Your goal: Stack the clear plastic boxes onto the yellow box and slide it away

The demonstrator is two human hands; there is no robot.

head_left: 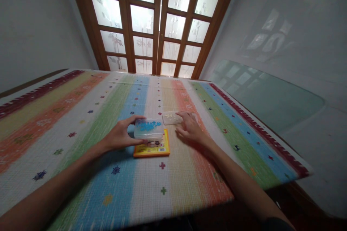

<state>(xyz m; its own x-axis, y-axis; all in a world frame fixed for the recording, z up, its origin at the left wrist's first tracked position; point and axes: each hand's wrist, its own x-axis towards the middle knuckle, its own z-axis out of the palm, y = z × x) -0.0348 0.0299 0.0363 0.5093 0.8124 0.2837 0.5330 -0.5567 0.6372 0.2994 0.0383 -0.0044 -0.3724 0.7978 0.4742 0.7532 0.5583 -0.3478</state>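
A clear plastic box (149,129) with blue pieces inside rests on a flat orange-yellow box (152,148) in the middle of the table. My left hand (121,135) grips the clear box from its left side, thumb near and fingers over the far edge. My right hand (189,128) lies flat, fingers spread, on the cloth to the right. Its fingertips touch a clear lid (171,117) lying just behind the box.
The table (81,122) wears a striped cloth in red, orange, green, blue and white. Its right edge runs diagonally past my right arm. A wooden door with frosted glass panes (159,25) stands behind the far edge. White walls are on both sides.
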